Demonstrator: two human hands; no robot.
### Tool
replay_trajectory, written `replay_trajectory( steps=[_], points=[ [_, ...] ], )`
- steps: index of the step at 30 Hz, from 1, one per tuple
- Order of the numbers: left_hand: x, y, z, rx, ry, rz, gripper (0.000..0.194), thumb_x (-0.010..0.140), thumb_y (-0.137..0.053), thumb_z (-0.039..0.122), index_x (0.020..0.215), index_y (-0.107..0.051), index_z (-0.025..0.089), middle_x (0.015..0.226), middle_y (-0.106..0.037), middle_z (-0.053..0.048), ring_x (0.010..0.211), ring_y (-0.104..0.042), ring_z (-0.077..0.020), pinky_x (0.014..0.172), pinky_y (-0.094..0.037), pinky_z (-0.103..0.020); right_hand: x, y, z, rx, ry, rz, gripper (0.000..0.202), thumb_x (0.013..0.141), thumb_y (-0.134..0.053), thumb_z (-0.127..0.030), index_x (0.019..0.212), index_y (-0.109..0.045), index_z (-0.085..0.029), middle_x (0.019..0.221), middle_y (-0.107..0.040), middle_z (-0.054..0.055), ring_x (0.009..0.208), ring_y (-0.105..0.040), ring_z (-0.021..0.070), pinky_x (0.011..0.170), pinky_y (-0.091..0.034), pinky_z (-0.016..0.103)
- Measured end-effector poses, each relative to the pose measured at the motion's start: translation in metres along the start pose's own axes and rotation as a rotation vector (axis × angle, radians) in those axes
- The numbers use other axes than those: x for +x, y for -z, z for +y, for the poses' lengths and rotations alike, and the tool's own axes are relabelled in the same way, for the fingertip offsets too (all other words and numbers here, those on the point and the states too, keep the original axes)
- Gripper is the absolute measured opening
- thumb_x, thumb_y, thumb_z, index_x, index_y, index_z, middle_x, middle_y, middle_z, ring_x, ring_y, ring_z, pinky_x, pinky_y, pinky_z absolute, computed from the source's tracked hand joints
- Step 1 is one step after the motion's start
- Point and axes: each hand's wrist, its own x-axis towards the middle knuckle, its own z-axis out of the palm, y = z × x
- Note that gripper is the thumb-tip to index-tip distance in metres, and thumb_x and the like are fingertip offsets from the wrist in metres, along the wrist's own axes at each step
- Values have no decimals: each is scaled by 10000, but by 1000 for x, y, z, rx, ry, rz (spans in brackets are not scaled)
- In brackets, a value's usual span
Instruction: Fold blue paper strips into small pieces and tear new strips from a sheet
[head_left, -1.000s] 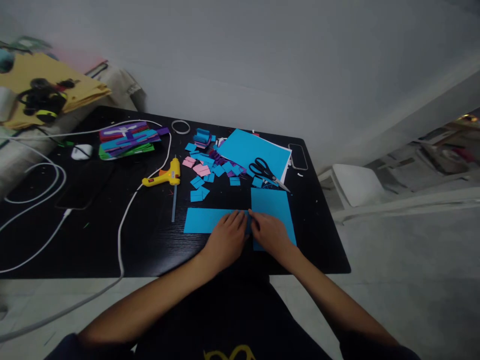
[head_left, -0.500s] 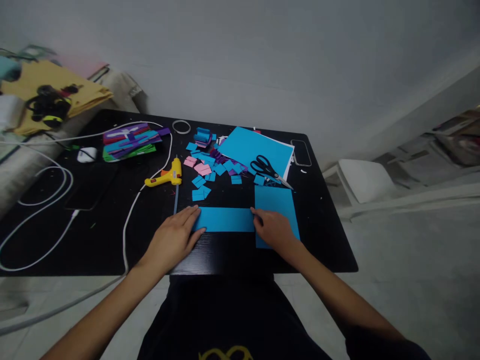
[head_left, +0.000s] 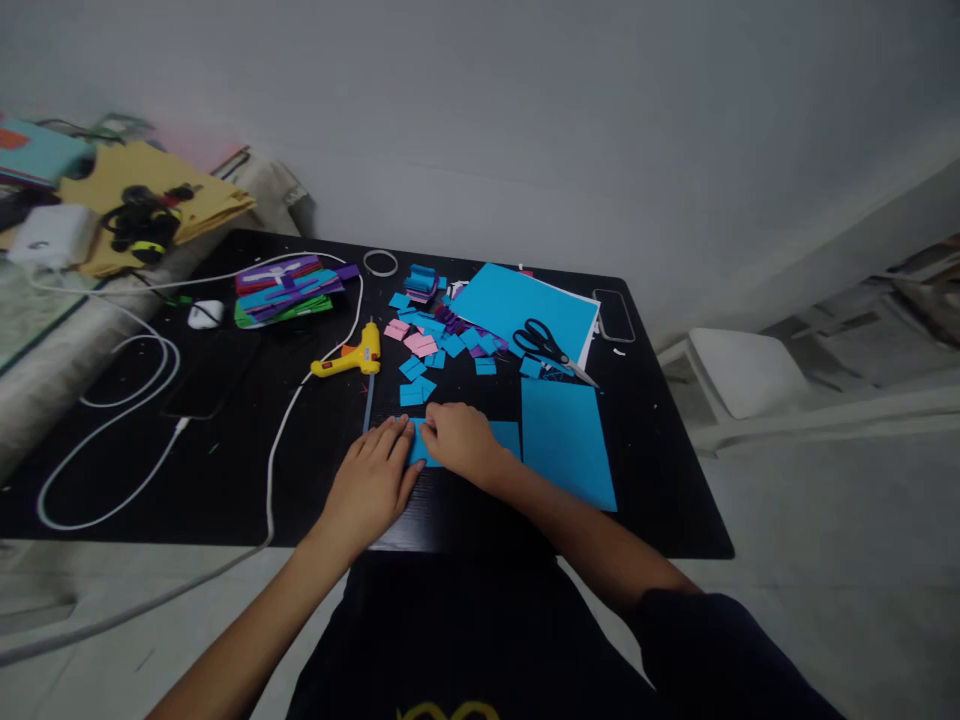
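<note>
A folded strip of blue paper (head_left: 505, 436) lies flat on the black table in front of me. My left hand (head_left: 375, 475) rests on its left end, fingers stretched out flat and thumb apart. Further right on the same strip, my right hand (head_left: 461, 440) presses down with curled fingers; whether anything is inside them is hidden. To the right lies a larger blue sheet (head_left: 568, 440), just beside the strip. Beyond the hands are small blue paper pieces (head_left: 412, 391) and pink pieces (head_left: 421, 344) with lines across them.
Black-handled scissors (head_left: 547, 346) lie across a blue sheet (head_left: 517, 305) at the back. A yellow glue gun (head_left: 352, 355) sits left, near a white cable (head_left: 279, 440). Colored strips (head_left: 289, 290), a dark phone (head_left: 206, 385) and a clear phone case (head_left: 615, 316) are also on the table (head_left: 667, 480).
My right hand has slid left along the blue strip, from its right end toward my left hand, and its fingers are now curled. The view has shifted slightly; my left hand stays on the strip.
</note>
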Motion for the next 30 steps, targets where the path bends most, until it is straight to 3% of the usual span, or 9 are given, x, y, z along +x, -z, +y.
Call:
replay_trajectory(
  steps=[4, 20, 30],
  points=[
    [-1, -2, 2, 9, 2, 11, 494, 1050, -449, 359, 1426, -577, 66, 1461, -613, -223, 1384, -550, -372, 1121, -452, -521, 1, -2, 9, 7, -77, -13, 270, 1008, -501, -319, 1022, -747, -207, 1039, -784, 101, 969, -730, 263, 808, -510, 344],
    [2, 0, 2, -30, 10, 36, 483, 1046, -418, 377, 1411, -595, 115, 1422, -644, -217, 1352, -583, -378, 1075, -492, -545, -31, 35, 96, 144, -245, -50, 253, 983, -612, -336, 913, -792, -172, 895, -772, 77, 820, -683, 209, 626, -419, 269],
    [5, 8, -2, 19, -2, -48, 504, 1050, -430, 416, 1408, -583, 97, 1428, -634, -206, 1311, -598, -372, 1024, -526, -519, -42, 36, 119, 219, -266, -21, 260, 970, -612, -312, 817, -757, -159, 827, -758, 62, 748, -663, 185, 605, -397, 266]
  ],
)
